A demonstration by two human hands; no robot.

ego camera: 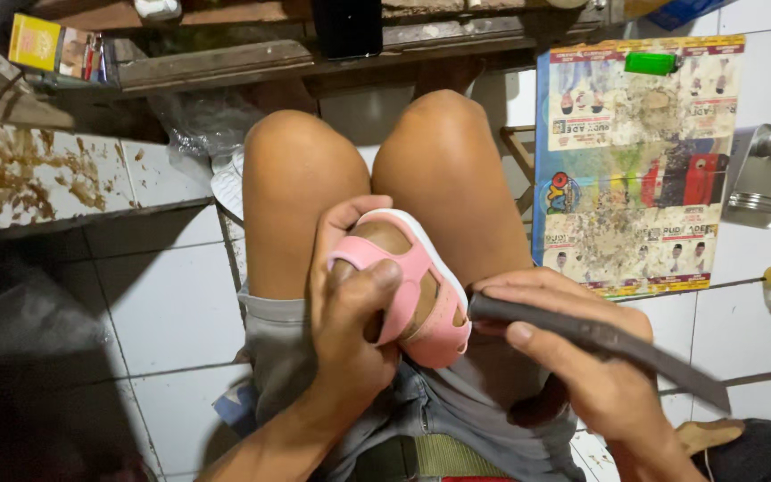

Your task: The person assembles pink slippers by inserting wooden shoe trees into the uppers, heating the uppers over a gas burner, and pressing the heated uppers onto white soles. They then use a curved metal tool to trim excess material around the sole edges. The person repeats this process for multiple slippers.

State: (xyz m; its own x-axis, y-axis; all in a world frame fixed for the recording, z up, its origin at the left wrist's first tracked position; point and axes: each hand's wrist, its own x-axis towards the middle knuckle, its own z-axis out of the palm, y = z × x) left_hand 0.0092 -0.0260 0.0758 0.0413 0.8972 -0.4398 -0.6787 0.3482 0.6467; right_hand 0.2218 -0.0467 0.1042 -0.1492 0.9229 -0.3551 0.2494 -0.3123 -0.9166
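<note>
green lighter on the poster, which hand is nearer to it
Right. The right hand, holding a dark tool, lies below the green lighter; the left hand, gripping the pink sandal, is farther left.

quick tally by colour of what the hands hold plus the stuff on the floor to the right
Pink: 1, the small sandal in the left hand
Dark: 1, the curved tool in the right hand
Green: 1, the lighter
Multicoloured: 1, the printed sheet
Silver: 1, the metal can
Total: 5
</note>
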